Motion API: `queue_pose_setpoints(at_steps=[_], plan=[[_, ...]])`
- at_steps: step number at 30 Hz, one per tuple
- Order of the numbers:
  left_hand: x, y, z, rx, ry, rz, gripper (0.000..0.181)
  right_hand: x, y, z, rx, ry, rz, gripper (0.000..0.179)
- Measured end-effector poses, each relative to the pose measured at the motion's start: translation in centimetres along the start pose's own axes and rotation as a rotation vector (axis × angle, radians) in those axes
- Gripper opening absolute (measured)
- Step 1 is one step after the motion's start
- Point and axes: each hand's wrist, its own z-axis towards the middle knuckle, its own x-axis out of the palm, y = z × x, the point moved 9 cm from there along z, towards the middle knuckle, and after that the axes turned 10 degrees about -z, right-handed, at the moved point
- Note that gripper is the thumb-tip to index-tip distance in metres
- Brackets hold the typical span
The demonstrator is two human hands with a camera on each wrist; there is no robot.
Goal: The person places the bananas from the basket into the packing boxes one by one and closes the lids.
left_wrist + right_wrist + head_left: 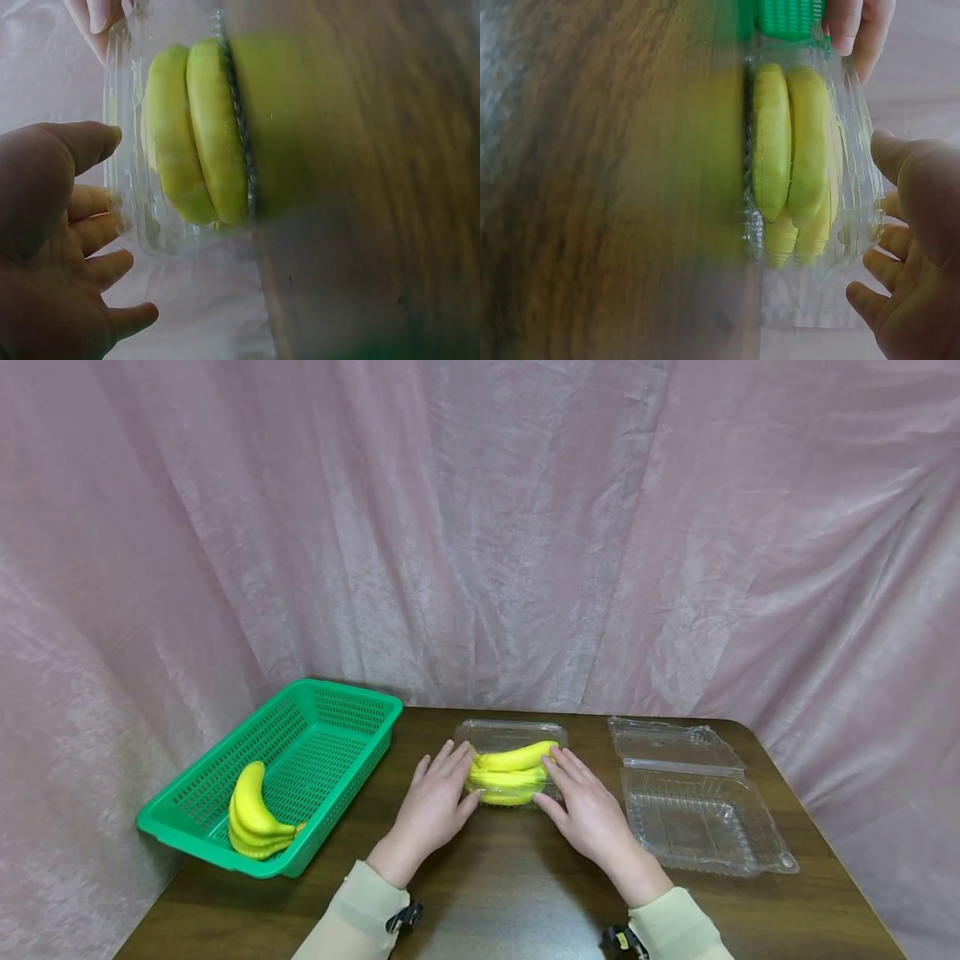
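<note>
A bunch of yellow bananas (516, 760) lies in a clear plastic clamshell box (513, 727) at the middle of the table, its lid standing back behind the fruit. My left hand (437, 806) touches the box's left side, fingers extended, with the thumb near the front. On the opposite side, my right hand (588, 810) rests its extended fingertips at the right end of the bananas and box. Both wrist views show the bananas (169, 135) through the clear wall, with thumb and spread fingers at the box's edge.
To the left stands a green plastic basket (352, 685) with another bunch of bananas (255, 814) inside. A second clear clamshell box (697, 818) lies unfolded on the right of the brown table (510, 893). A pink curtain (480, 527) hangs behind.
</note>
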Motion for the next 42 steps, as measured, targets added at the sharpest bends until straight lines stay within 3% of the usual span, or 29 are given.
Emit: queue_pose_setpoints(at_steps=[7, 19, 26, 42], plan=[[-0.3, -1.5, -0.5, 0.063, -0.028, 0.075, 0.067, -0.1, 0.7, -0.1, -0.025, -0.024, -0.053, 0.067], [-0.4, -3.5, -1.1, 0.083, -0.009, 0.149, 0.07, -0.6, 2.5, -0.9, -0.104, -0.063, -0.124, 0.067], [-0.3, -4.0, -1.3, 0.066, 0.005, 0.193, 0.069, -1.0, 3.3, -1.5, -0.113, -0.085, -0.156, 0.066], [-0.6, -4.4, -1.5, 0.02, -0.033, 0.242, 0.067, -1.3, 4.1, -1.2, -0.136, -0.079, -0.167, 0.063]])
